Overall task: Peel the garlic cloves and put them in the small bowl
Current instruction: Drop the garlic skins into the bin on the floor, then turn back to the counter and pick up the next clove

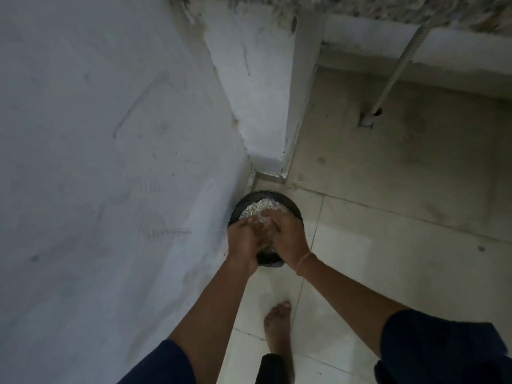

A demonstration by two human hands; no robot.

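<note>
Bare foot (278, 325) on floor tiles. Left hand (245, 239) and right hand (288, 239) were together over black bin (266, 193) in the floor's wall corner; fingers blurred, can't tell any hold. White peels (260, 207) in bin. Cloves and small bowl out of view. Peeling probably finished, skins being dumped.

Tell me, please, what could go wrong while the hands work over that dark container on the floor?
The left hand and right hand meet above the dark container, near its close rim, so white flakes may fall onto the tiled floor. A bare foot stands close by and could slip on spilled flakes.
</note>
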